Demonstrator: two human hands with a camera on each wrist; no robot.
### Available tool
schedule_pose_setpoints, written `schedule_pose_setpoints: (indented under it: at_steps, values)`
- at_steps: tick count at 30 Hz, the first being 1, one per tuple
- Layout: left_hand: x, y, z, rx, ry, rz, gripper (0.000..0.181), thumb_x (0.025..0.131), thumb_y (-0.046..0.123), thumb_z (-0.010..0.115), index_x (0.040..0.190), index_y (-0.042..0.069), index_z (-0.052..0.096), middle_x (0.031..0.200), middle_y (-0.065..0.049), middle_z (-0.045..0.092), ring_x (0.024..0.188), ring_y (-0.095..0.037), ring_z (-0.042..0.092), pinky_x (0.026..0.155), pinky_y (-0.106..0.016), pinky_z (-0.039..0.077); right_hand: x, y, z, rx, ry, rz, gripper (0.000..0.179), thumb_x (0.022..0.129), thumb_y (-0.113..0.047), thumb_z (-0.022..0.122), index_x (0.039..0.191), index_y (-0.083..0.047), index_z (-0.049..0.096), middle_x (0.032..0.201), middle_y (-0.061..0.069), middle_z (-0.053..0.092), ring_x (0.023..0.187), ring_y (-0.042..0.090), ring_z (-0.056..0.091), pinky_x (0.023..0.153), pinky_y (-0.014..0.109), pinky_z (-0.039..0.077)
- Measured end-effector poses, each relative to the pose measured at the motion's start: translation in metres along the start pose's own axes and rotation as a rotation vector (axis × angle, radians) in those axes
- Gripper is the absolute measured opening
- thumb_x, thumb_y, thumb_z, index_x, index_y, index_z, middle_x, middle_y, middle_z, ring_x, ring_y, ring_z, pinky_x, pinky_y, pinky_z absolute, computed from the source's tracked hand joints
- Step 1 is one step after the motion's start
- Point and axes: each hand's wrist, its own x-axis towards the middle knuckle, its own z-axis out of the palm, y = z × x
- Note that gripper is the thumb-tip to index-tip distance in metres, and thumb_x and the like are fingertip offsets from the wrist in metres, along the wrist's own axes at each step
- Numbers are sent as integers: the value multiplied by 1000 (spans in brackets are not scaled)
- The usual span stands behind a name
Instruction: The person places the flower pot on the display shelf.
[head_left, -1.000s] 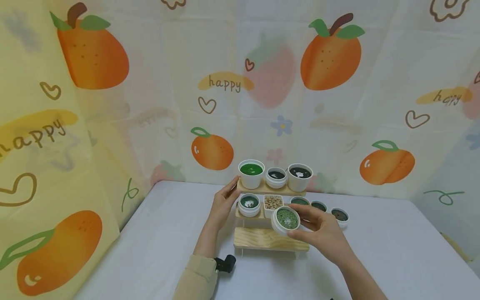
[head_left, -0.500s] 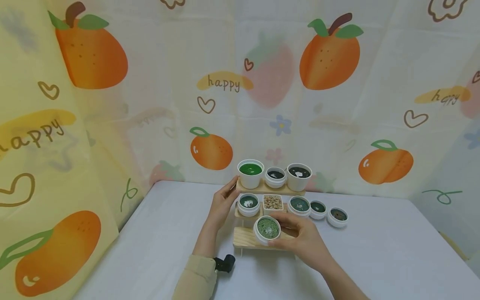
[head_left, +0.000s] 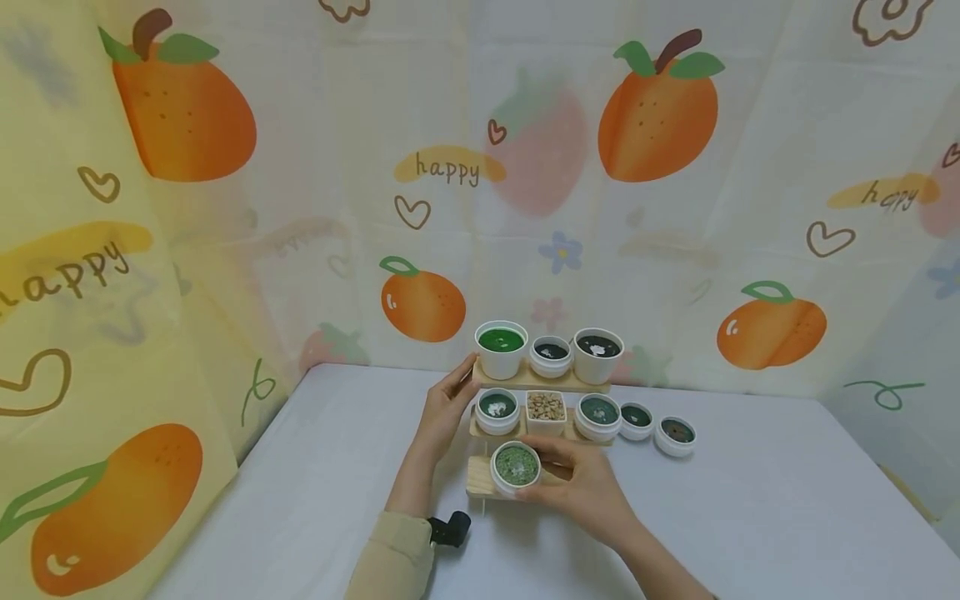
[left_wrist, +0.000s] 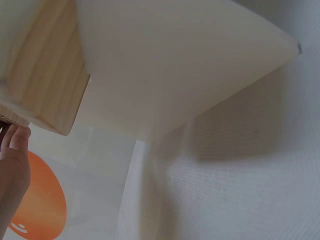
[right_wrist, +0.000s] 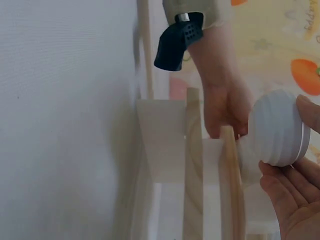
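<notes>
My right hand [head_left: 581, 483] pinches a small white round tub [head_left: 516, 468] filled with green specks, its top facing my head. In the head view it overlaps the left part of the bottom board [head_left: 480, 477] of a three-tier wooden stand; the right wrist view shows the tub's ribbed white side [right_wrist: 277, 127] held off the boards. My left hand [head_left: 444, 408] grips the left end of the stand's top board [head_left: 540, 380]. Only part of my left hand [left_wrist: 14, 165] shows in the left wrist view, its fingertips at the wood.
A green-filled cup [head_left: 501, 350], a dark-filled tub [head_left: 551, 357] and a dark-filled cup [head_left: 597, 354] stand on the top board. The middle board bears a tub [head_left: 497, 411], a square nut dish [head_left: 546, 410] and another tub [head_left: 598, 415]. Two tubs, one at the edge [head_left: 676, 436], sit rightward on the table.
My right hand has carried the green-speckled tub leftward and down, from before the middle board to over the bottom board's left part. My left hand has stayed at the stand.
</notes>
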Motion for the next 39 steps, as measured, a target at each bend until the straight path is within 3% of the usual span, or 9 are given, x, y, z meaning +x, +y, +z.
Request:
schedule_pose_setpoints:
  at_steps: [9, 18, 28, 39]
  values:
    - [0, 0, 0, -9, 0, -10, 52, 99, 22, 60, 149, 16, 45, 158, -2, 42, 146, -26, 41, 120, -40, 36, 3, 6, 12, 12, -26, -17, 60, 70, -20, 88, 125, -8, 66, 126, 15, 69, 118, 29, 67, 100, 28, 56]
    - [0, 1, 1, -25, 7, -34, 51, 99, 20, 59, 148, 19, 46, 157, 1, 43, 147, -24, 41, 121, -38, 36, 6, 12, 18, 11, 0, 1, 59, 68, -17, 89, 123, -8, 67, 124, 15, 70, 112, 26, 70, 93, 26, 60]
    - [0, 0, 1, -21, -3, -23, 52, 99, 21, 59, 149, 17, 45, 158, -1, 42, 146, -25, 41, 120, -39, 37, 9, 20, 26, -23, 21, 30, 60, 68, -22, 90, 123, -13, 68, 122, 8, 72, 111, 21, 70, 91, 15, 57]
    - [-1, 3, 1, -18, -8, -22, 52, 100, 21, 58, 149, 16, 45, 159, -2, 40, 147, -26, 39, 121, -41, 35, 10, 21, 30, 22, 43, 16, 55, 69, -16, 89, 120, -11, 69, 121, 12, 72, 111, 23, 70, 93, 24, 59]
